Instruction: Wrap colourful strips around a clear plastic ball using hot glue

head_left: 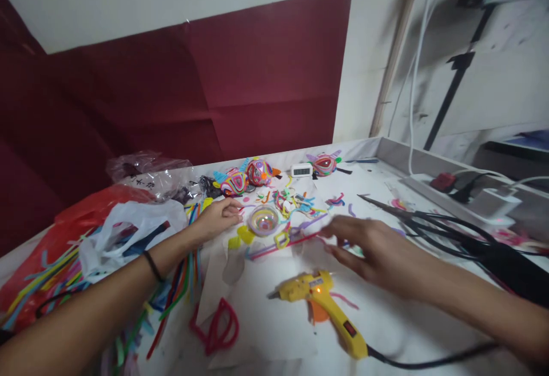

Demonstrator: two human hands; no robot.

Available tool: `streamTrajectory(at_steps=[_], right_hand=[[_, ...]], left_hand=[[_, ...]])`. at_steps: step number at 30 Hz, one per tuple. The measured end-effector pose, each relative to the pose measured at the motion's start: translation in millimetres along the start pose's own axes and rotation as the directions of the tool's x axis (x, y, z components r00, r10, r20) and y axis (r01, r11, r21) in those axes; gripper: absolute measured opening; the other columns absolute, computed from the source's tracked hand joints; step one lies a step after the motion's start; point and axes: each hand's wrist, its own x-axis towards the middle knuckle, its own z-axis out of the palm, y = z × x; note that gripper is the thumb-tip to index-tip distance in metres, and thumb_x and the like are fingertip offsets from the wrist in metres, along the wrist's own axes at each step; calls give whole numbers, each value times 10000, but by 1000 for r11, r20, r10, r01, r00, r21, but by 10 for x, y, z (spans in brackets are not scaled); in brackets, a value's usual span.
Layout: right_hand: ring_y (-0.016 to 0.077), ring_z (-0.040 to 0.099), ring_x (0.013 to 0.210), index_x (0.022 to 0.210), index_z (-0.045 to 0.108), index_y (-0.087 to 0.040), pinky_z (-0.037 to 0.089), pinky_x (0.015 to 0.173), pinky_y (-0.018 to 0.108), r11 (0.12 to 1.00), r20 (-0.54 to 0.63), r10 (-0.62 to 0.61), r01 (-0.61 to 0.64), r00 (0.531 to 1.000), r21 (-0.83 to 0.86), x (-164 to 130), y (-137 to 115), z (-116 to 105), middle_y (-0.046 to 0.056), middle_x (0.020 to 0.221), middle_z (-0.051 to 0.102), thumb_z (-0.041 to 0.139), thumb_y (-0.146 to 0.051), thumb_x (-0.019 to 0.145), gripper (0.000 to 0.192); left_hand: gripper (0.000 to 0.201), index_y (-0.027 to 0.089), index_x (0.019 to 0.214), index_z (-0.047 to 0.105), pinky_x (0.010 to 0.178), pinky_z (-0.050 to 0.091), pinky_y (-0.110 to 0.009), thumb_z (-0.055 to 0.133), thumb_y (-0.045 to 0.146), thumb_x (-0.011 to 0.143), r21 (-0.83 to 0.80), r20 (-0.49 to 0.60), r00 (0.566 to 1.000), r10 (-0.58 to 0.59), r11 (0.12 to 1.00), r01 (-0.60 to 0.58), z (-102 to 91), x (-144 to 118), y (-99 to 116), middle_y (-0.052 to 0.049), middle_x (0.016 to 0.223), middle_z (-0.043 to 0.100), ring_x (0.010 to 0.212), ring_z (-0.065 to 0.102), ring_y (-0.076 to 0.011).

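My left hand is beside a clear round plastic dome, its fingers curled together; whatever may be in them is hidden. Over the right part of the table, my right hand has its thumb and fingers apart. Its fingertips are at the end of a red pipe cleaner; whether they touch it I cannot tell. A bent yellow pipe cleaner lies across the red one. Nearer me rests a yellow hot glue gun with a lit orange light. A red pipe-cleaner shape with loops lies to its left.
Loose pipe cleaners and plastic bags crowd the left. Colourful fish-like crafts and a small digital clock stand at the back. Black-handled scissors, cables and a white power adapter are on the right.
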Motion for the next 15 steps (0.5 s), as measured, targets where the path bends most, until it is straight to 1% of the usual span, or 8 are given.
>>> streamTrajectory(at_steps=[1, 3, 5, 7, 8, 10, 12, 15], right_hand=[[197, 684, 832, 1053, 675, -186, 524, 739, 289, 999, 118, 21, -16, 993, -40, 209, 34, 12, 92, 986, 696, 520, -202, 893, 224], [231, 670, 964, 1161, 648, -157, 507, 837, 310, 990, 347, 78, -31, 935, -138, 566, 121, 100, 137, 1159, 653, 564, -174, 851, 321], [243, 667, 980, 1154, 661, -140, 506, 834, 301, 989, 430, 75, -12, 900, -147, 814, 222, 245, 141, 1116, 671, 603, -181, 823, 338], [236, 663, 977, 1198, 639, -131, 501, 836, 289, 989, 477, 50, 22, 877, -145, 958, 321, 411, 144, 1124, 662, 644, -184, 793, 409], [236, 655, 988, 1237, 611, -121, 495, 854, 297, 988, 483, 37, 40, 875, -148, 1002, 366, 491, 156, 1158, 643, 642, -190, 798, 445], [246, 639, 1007, 1292, 564, -112, 486, 876, 331, 985, 482, 9, 76, 876, -157, 1058, 447, 637, 178, 1202, 608, 620, -192, 822, 480], [246, 631, 998, 1236, 602, -111, 481, 881, 346, 980, 492, -39, 130, 870, -151, 1087, 521, 753, 175, 1168, 613, 599, -183, 841, 401], [234, 632, 961, 1078, 676, -104, 477, 868, 335, 966, 501, -122, 218, 857, -138, 1099, 639, 859, 170, 1102, 626, 550, -138, 866, 249]], left_hand=[[320, 184, 805, 690, 710, 484, -278, 806, 236, 511, 25, 28, 999, 44, 999, -44, -31, -81, 26, -28, 821, 687, 767, 629, -189], [315, 195, 832, 712, 722, 506, -289, 801, 261, 537, 104, 38, 994, 99, 989, -102, -95, -268, 71, -47, 858, 710, 797, 650, -208], [273, 219, 857, 726, 676, 514, -266, 778, 281, 596, 192, 68, 990, 121, 972, -132, -160, -475, 101, -47, 872, 723, 811, 660, -212], [240, 246, 874, 740, 631, 510, -241, 757, 288, 638, 251, 118, 978, 170, 948, -195, -221, -682, 111, -40, 872, 733, 808, 665, -211], [222, 253, 887, 744, 648, 511, -240, 740, 286, 667, 283, 138, 972, 193, 932, -225, -248, -780, 107, -38, 884, 735, 810, 664, -209], [206, 256, 900, 745, 632, 495, -238, 721, 283, 696, 356, 143, 966, 214, 900, -252, -288, -960, 78, -31, 903, 733, 722, 651, -184], [220, 244, 933, 739, 628, 478, -248, 704, 278, 718, 428, 149, 971, 187, 873, -234, -303, -1120, 21, -33, 891, 722, 675, 632, -174], [240, 229, 978, 722, 683, 470, -281, 689, 294, 750, 499, 191, 972, 137, 839, -216, -280, -1330, -79, -49, 916, 711, 734, 633, -198]])
